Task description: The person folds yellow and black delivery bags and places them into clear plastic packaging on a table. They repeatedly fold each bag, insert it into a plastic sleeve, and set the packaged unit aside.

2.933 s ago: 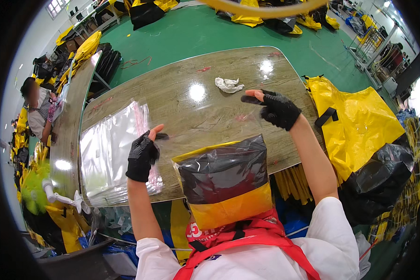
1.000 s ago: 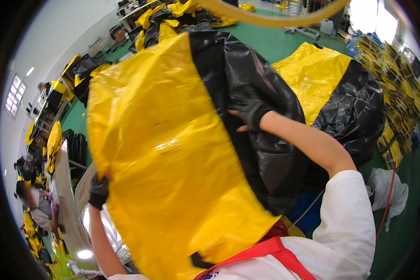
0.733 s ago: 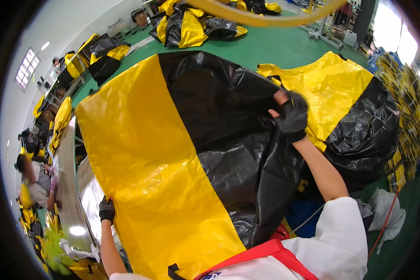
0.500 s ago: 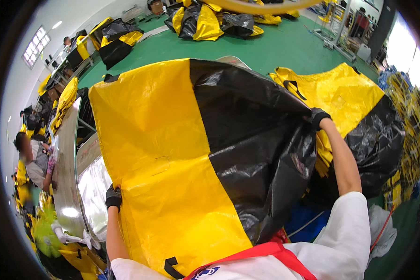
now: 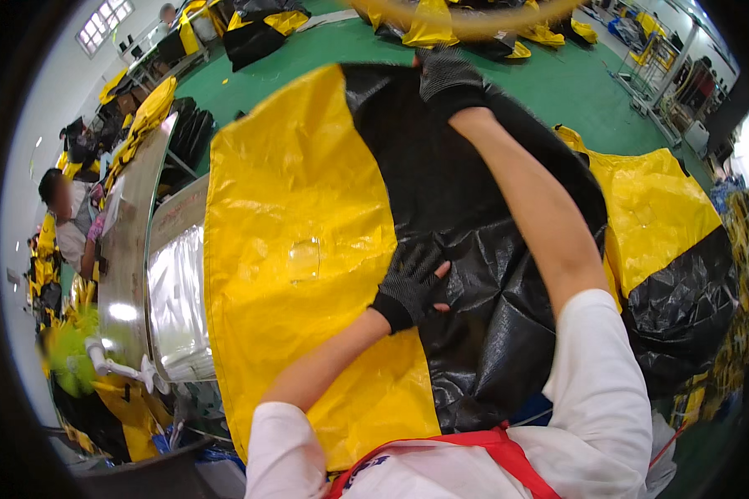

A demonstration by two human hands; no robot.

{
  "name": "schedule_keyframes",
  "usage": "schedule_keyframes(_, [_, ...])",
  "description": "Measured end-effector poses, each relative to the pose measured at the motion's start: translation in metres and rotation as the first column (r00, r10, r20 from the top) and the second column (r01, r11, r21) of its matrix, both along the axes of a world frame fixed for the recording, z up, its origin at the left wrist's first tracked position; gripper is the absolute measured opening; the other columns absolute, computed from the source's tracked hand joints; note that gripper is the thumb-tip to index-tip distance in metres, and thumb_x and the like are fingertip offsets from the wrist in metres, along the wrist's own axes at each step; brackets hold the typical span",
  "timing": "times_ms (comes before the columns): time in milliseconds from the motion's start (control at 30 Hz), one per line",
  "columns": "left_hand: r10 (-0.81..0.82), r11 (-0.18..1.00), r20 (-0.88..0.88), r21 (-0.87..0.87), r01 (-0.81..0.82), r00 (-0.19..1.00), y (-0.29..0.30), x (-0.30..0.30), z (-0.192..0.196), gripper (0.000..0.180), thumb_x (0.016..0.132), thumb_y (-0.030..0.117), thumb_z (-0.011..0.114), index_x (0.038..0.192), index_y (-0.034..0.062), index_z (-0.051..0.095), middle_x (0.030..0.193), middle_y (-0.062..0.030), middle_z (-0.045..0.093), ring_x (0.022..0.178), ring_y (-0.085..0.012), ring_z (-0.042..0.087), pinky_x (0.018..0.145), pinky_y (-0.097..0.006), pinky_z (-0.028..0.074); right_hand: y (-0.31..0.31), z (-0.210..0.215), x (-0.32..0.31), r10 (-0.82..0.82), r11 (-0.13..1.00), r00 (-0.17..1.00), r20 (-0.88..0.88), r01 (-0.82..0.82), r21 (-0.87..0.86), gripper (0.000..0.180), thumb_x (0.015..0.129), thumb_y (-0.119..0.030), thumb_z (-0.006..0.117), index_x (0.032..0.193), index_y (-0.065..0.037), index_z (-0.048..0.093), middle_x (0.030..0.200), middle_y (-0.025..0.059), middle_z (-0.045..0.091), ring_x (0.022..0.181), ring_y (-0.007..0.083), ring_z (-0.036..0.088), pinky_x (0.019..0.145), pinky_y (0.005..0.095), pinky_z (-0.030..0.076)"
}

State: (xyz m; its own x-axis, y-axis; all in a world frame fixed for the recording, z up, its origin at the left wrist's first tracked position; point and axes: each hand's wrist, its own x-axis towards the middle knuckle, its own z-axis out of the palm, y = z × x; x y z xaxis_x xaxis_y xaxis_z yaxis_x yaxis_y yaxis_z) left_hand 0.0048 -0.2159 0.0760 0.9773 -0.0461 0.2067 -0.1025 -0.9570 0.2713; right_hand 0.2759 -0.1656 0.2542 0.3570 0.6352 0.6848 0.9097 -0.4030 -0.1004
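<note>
A large yellow-and-black plastic bag (image 5: 300,200) lies spread out in front of me, with a small clear rectangular pocket (image 5: 305,259) on its yellow panel. My left hand (image 5: 409,287), in a dark knit glove with bare fingertips, rests with fingers spread at the seam between the yellow and black parts. Farther off, my right hand (image 5: 451,81), gloved alike, is closed at the bag's far black edge; its fingers are partly hidden. Creases run through the black panel between the two hands and toward my body.
Another yellow-and-black bag (image 5: 653,208) lies at the right, beside bundled netting-like material (image 5: 736,274). To the left stands a table with clear plastic sheets (image 5: 179,308); beyond it a person (image 5: 75,216) works. More bags (image 5: 429,21) lie on the green floor (image 5: 324,62) at the back.
My left hand has let go of the bag's left edge and moved onto its middle. My right hand has gone from the right edge to the far edge. The view has shifted.
</note>
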Motion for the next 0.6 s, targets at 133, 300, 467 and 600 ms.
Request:
schedule_keyframes(133, [0.114,0.978,-0.146,0.19,-0.085,0.983,0.038,0.038,0.013,0.08,0.079,0.056,0.056,0.143,0.0194,0.024,0.15,-0.0112,0.019,0.138,-0.0319,0.017,0.103,-0.064,0.008,-0.135,0.041,-0.092,0.437,0.789,0.85,0.295,-0.52,0.327,0.024,0.083,-0.012,0.055,0.105,-0.005,0.057,0.085,0.0101,0.062,0.078,0.0262,0.061,0.071,0.0366,0.049])
schedule_keyframes(300, [0.109,0.988,-0.021,0.113,-0.106,0.994,0.029,0.052,-0.001,0.065,0.088,0.045,0.047,0.142,0.0153,0.025,0.147,-0.0087,0.024,0.135,-0.0272,0.024,0.107,-0.054,0.016,-0.281,-0.046,-0.161,0.327,0.691,0.695,-0.64,-0.638,-0.34,0.031,0.079,-0.026,0.06,0.105,-0.011,0.063,0.079,0.012,0.064,0.071,0.0283,0.062,0.064,0.0388,0.049])
schedule_keyframes(467, [0.112,0.986,0.031,0.124,-0.115,0.993,0.009,0.06,-0.004,0.063,0.089,0.042,0.047,0.141,0.012,0.027,0.144,-0.0109,0.028,0.132,-0.0284,0.028,0.106,-0.05,0.02,-0.3,-0.035,-0.188,-0.07,0.909,0.841,-0.536,-0.167,-0.381,0.021,0.083,-0.017,0.059,0.102,-0.015,0.067,0.076,0.0107,0.063,0.066,0.0285,0.059,0.06,0.042,0.046])
schedule_keyframes(600, [0.072,0.99,0.07,0.112,-0.08,0.995,-0.013,0.045,-0.006,0.061,0.089,0.04,0.047,0.139,0.0093,0.029,0.141,-0.0128,0.032,0.13,-0.0293,0.032,0.106,-0.047,0.022,-0.288,-0.02,-0.201,0.168,0.884,0.982,-0.083,-0.188,-0.427,0.028,0.08,-0.021,0.062,0.108,-0.02,0.063,0.11,0.0126,0.058,0.112,0.0365,0.048,0.095,0.0545,0.034])
